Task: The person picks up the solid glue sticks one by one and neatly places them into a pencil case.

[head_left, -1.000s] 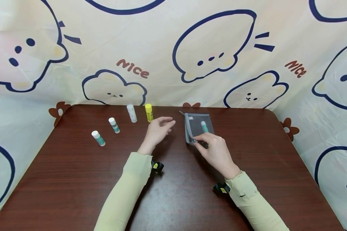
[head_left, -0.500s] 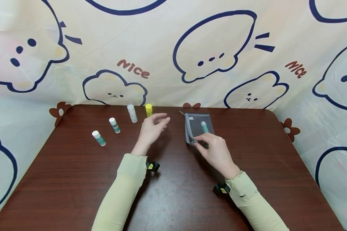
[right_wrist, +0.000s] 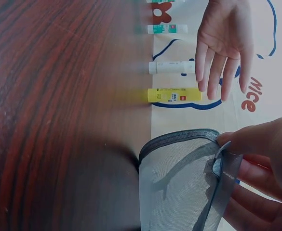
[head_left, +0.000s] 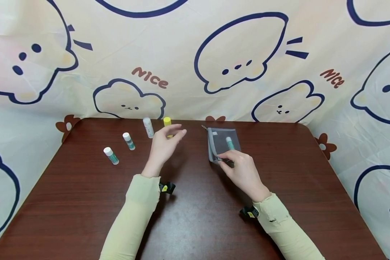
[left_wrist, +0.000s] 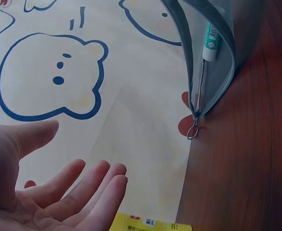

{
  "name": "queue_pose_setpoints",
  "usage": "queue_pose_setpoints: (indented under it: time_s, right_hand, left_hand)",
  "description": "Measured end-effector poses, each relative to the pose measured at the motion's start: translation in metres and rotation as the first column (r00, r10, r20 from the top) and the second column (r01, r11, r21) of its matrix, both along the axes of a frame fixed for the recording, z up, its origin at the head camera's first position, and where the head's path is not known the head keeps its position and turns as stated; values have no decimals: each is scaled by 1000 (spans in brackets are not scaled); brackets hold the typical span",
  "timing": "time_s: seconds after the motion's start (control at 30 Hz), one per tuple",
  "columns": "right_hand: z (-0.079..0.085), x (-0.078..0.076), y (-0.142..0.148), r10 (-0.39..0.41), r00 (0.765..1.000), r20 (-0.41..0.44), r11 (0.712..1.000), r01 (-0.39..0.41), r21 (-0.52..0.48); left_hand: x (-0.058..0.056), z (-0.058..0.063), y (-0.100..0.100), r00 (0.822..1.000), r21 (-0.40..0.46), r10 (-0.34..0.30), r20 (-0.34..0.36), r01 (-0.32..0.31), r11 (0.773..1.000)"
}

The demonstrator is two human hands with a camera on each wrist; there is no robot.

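My right hand point(head_left: 242, 169) pinches the near edge of a grey mesh zip pouch point(head_left: 218, 139) between thumb and fingers. In the left wrist view the pouch's mouth gapes, and a green-labelled glue stick point(left_wrist: 211, 41) shows inside. My left hand point(head_left: 162, 146) is in the air with fingers extended and nothing in its grasp. It partly covers a yellow glue stick point(head_left: 167, 121) in the head view. The right wrist view shows those fingertips point(right_wrist: 202, 86) close by the top of the yellow stick point(right_wrist: 172, 95), which stands upright.
Left of the yellow stick stand a white glue stick point(head_left: 147, 128) and two green-labelled glue sticks with white caps, a farther one point(head_left: 128, 141) and a nearer one point(head_left: 111, 155). All are on the brown wooden table point(head_left: 68, 202). A patterned cloth point(head_left: 182, 47) hangs along its back edge.
My left hand has moved away from the pouch, leftward and slightly back, until it overlaps the yellow glue stick. The right hand and the pouch have stayed in place.
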State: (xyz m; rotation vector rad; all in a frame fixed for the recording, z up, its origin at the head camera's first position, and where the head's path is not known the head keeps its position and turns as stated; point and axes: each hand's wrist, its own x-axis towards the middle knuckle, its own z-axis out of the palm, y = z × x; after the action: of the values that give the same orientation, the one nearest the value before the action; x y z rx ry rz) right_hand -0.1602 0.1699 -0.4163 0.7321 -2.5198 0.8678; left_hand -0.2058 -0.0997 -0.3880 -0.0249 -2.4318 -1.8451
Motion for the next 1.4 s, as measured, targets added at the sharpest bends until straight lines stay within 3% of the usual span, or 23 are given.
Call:
queue_pose_setpoints:
  time_s: [0.53,1.4]
  right_hand:
    - [-1,0,-2,5,1000,7,1000,-5,-6]
    - [1,2,-2,-6,1000,19,1000,6,2]
  left_hand:
    - [2,7,-21,998,-29,47,-47,-49,998]
    - [19,21,-51,993,-23,106,-45,-107,994]
